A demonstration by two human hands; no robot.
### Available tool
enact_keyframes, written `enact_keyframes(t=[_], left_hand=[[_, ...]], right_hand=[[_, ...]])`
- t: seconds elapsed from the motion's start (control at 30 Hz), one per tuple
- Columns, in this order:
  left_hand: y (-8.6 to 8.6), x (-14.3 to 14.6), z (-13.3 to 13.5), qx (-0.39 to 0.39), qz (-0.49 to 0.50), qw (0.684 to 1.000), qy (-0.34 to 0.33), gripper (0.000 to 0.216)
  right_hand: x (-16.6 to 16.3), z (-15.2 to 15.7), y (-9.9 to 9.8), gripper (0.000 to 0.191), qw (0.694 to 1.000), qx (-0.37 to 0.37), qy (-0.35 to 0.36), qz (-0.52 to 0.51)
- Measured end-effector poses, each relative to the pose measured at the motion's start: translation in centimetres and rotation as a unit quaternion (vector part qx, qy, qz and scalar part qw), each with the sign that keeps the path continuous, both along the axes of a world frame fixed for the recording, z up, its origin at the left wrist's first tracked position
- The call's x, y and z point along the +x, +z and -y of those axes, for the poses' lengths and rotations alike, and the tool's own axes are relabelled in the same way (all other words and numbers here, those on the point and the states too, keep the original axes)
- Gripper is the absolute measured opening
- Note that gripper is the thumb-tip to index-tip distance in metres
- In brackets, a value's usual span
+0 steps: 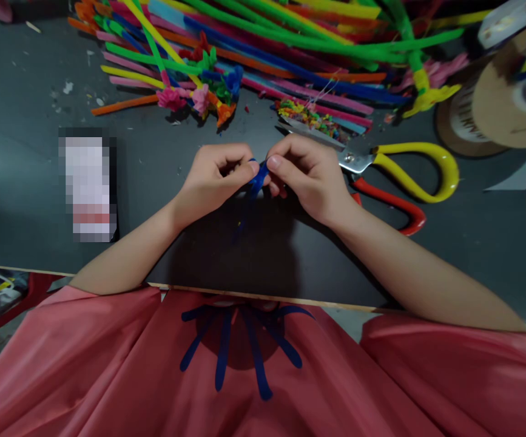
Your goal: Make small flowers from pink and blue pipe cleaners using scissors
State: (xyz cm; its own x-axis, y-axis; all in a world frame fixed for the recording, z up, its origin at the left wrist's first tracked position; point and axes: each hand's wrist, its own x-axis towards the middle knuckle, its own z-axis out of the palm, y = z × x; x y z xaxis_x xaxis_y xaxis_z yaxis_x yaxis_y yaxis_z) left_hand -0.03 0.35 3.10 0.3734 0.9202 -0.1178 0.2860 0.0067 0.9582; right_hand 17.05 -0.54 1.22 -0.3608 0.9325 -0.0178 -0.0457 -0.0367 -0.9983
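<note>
The scissors [394, 173] lay just right of the right hand [310, 176]; the pile of strips [267, 54] lay far behind both hands, the tape rolls [494, 103] far right.

Dark table [26, 182], colourful strips [290, 54] piled on it, scissors [394, 173], tape rolls [494, 103]

arms: both bare, no sleeves reaching the forearms | left hand [212, 182]: no rings, no glove | right hand [310, 176]: no rings, no glove | garment: smooth pink-red fabric [108, 376] spread from 4 to 8 o'clock, creased in radiating folds
</note>
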Motion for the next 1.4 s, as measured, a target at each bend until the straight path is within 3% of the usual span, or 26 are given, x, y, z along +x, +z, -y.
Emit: enact_keyframes(t=[0.33, 0.53, 0.8, 1.17, 1.27, 1.4], left_hand=[[0.0, 0.0, 0.1, -0.014, 0.026, 1.0, 0.006, 0.03], [-1.0, 0.0, -0.1, 0.002, 0.065, 0.998, 0.023, 0.013], [-1.8, -0.1, -0.4, 0.012, 0.101, 0.992, 0.07, 0.015], [-1.4, 0.1, -0.3, 0.015, 0.1, 0.992, 0.08, 0.017], [-1.5, 0.0, -0.4, 0.008, 0.113, 0.99, 0.081, 0.018], [-1.6, 0.0, -0.4, -0.005, 0.115, 0.99, 0.076, 0.019]], right_hand=[[0.0, 0.0, 0.1, 0.032, 0.999, -0.016, -0.028, 0.009], [-0.1, -0.1, 0.1, 0.033, 0.999, -0.012, -0.043, 0.006], [-0.2, 0.0, -0.1, 0.023, 0.997, 0.004, 0.036, 0.063], [-0.2, 0.1, 0.5, 0.02, 0.987, 0.074, 0.035, 0.139], [0.3, -0.3, 1.4, 0.017, 0.964, 0.139, 0.028, 0.225], [1.5, -1.0, 2.4, 0.017, 0.867, 0.295, 0.013, 0.401]])
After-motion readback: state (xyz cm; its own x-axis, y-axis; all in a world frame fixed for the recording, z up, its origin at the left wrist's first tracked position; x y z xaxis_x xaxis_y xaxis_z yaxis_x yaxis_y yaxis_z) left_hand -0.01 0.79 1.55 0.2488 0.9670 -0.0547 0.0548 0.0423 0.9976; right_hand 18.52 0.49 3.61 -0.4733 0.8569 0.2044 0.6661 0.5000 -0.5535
